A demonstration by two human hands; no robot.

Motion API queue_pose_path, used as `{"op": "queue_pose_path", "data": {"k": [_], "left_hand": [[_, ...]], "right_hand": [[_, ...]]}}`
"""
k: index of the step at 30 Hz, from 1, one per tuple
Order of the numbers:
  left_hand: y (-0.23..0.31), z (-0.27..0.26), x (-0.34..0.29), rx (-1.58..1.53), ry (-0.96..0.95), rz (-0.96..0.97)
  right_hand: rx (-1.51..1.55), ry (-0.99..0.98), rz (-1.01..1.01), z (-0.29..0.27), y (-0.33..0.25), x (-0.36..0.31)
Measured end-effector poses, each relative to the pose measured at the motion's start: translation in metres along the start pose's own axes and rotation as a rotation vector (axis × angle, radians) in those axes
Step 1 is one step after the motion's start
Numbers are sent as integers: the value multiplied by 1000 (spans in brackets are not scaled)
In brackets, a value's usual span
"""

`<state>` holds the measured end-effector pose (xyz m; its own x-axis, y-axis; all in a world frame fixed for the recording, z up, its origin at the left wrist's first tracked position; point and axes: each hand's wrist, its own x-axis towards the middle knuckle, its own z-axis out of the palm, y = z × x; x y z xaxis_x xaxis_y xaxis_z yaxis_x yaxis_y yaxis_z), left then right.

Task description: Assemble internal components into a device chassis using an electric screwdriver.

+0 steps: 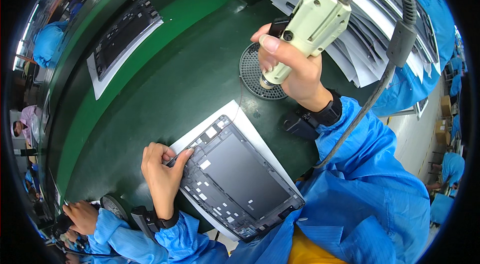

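My right hand (300, 71) is wrapped round a cream electric screwdriver (320, 16), which tilts with its nose down. That nose is over a round dark tray dotted with small holes (250, 71); whether they touch I cannot tell. A black tablet housing (250, 156) with small white patches lies slanted on a white sheet (252, 126) close to my body. My left hand (162, 174) grips the housing's left edge between thumb and fingers. A grey cable (360, 114) from the screwdriver loops down past my right forearm.
Another dark housing (125, 39) rests on white paper on the green strip at the far left. Stacked white sheets with dark panels (360, 39) fill the back right, beside a person in blue. A co-worker's hand (82, 217) is at the lower left, near another round tray (114, 206).
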<state>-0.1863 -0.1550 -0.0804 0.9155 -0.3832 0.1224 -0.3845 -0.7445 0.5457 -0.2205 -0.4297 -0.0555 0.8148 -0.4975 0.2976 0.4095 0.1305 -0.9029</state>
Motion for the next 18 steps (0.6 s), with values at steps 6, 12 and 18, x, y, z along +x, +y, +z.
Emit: {"op": "queue_pose_path", "data": {"k": [6,12,18], "left_hand": [[2,-1,1,12,-16,-15],[-2,-2,0,-11,4,-24],[-15,-16,1,-139,-146,14]], "right_hand": [[-1,1,-8,1,3,2],[-11,24,1,7,4,0],[-16,-5,-7,1,7,0]]}}
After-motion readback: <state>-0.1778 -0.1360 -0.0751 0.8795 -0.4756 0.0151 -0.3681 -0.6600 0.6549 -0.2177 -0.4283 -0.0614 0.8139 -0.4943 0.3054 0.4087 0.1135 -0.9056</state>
